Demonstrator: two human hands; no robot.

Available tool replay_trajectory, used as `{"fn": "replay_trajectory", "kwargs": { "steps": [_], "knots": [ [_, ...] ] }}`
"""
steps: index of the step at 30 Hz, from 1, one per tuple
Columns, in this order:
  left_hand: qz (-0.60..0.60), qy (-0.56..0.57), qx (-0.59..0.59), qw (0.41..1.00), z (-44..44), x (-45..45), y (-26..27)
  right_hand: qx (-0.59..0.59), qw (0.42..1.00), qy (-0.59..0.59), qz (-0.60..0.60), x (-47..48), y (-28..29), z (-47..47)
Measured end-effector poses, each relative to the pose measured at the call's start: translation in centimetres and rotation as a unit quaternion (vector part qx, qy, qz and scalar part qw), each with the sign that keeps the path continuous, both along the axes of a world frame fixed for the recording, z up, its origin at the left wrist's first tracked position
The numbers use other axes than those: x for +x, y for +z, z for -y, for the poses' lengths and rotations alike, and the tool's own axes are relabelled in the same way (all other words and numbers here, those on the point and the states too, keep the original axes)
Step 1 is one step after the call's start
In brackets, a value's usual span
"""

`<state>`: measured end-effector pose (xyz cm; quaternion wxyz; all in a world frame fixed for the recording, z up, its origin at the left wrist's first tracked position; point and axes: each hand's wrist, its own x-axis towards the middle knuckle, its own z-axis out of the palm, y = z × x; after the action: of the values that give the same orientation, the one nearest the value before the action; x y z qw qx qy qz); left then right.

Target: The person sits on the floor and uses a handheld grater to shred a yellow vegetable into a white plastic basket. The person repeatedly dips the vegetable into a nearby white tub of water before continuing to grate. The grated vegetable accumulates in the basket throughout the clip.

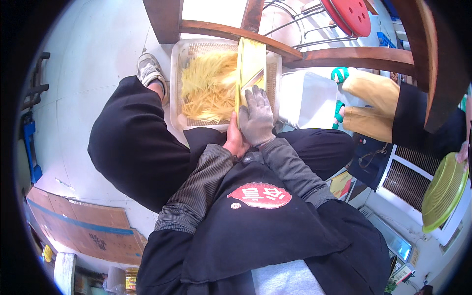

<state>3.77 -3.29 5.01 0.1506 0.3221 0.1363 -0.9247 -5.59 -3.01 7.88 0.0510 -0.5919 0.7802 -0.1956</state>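
A yellow-framed mandoline slicer (252, 55) lies lengthwise over a white plastic basket (177, 81), its far end at the wooden rail. My bare left hand (235, 136) grips the slicer's near end along its left edge. My right hand (257, 120), in a grey-stained glove, presses flat on the slicer just below the slanted blade (254, 78). A pale vegetable piece (245, 92) shows beside its fingers; the palm hides most of it. Long yellowish vegetable shreds, likely potato (210, 86), heap in the basket left of the slicer.
A wooden table frame (354, 55) crosses beyond the basket. To the right stands a white plastic container (309, 97). Another person in tan trousers (368, 103) is close by, a hand on a green colander (444, 191). A red stool (350, 16) and flattened cardboard (81, 225) lie farther out.
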Motion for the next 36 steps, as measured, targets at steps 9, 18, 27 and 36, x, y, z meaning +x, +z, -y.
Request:
{"fn": "replay_trajectory", "kwargs": {
  "steps": [9,18,27,36],
  "knots": [
    [-0.018,-0.012,0.016,1.000,-0.3,0.1,0.1,0.049,0.997,-0.034,-0.057,-4.7,-4.5,7.9],
    [-0.046,-0.011,0.008,0.999,-0.4,0.0,-0.4,0.044,0.992,-0.060,-0.099,-8.3,-6.1,15.4],
    [-0.001,-0.024,0.003,1.000,0.0,0.0,0.5,0.207,0.969,-0.089,-0.105,-9.8,-6.7,16.1],
    [0.002,-0.042,-0.003,0.999,-0.2,-0.8,-0.2,0.409,0.911,-0.020,-0.050,-14.2,-4.0,18.9]
  ]
}}
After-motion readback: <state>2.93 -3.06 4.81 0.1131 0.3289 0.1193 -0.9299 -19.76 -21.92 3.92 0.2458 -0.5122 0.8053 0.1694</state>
